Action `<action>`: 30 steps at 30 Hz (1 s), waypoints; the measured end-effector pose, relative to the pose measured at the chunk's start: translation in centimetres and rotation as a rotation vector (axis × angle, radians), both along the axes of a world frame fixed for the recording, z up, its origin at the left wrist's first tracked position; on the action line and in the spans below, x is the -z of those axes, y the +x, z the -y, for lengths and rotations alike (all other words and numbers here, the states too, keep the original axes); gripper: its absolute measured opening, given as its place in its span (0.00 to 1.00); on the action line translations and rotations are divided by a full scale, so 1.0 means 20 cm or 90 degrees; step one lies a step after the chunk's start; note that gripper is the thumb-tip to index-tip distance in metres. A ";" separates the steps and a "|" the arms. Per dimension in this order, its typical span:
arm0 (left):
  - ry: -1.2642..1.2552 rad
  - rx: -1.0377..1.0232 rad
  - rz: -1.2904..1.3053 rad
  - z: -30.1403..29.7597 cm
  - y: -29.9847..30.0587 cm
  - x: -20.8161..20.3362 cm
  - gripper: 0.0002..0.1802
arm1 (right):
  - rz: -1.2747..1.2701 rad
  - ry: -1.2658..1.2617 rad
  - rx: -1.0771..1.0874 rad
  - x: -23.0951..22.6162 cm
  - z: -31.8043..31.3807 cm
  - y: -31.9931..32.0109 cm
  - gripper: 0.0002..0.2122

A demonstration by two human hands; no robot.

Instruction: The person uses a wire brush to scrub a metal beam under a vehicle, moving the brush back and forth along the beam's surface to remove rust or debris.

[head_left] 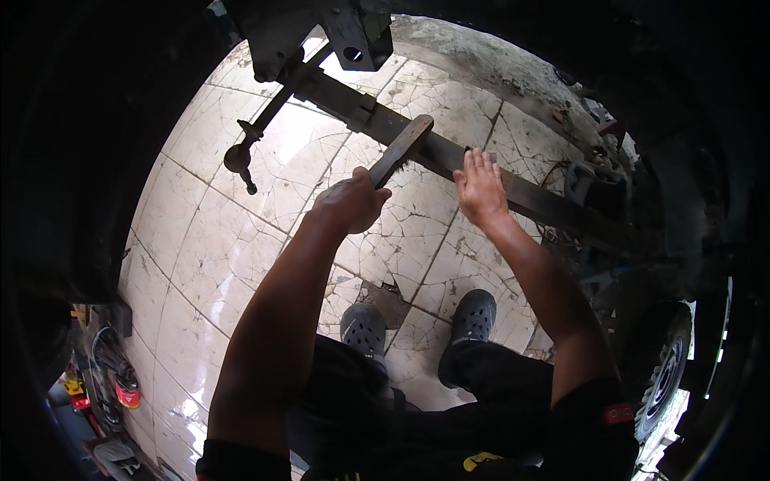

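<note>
- Fingers of the left hand (350,204) clamp a brush (403,148) across the bar (445,152).
- Right hand (483,190) over the bar, fingers straight, together.
- Shoes (474,315) nearer than the bar.

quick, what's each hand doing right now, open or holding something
Left hand: closed, holding the wooden-backed brush.
Right hand: open, fingers extended over the metal beam, holding nothing visible.

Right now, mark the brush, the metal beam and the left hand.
Brush (404,148): head view, middle of its exposed upper side.
Metal beam (443,150): head view, bare stretch just right of the brush.
Left hand (351,202): head view, back of the hand.
</note>
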State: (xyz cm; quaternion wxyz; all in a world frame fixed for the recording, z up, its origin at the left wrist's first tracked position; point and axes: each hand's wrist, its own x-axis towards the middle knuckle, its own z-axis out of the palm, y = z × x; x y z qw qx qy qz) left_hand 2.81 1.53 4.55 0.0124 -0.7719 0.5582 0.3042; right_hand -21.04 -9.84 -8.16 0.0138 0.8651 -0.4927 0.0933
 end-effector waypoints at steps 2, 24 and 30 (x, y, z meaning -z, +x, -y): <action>0.017 -0.005 -0.020 0.02 0.00 -0.03 0.30 | -0.005 -0.083 -0.082 0.08 -0.06 -0.06 0.28; 0.029 -0.016 -0.041 0.03 -0.03 -0.04 0.30 | 0.112 -0.106 0.051 -0.16 0.15 -0.04 0.29; 0.034 -0.013 -0.052 0.01 -0.04 0.00 0.31 | -0.087 0.106 0.001 -0.08 0.03 -0.09 0.27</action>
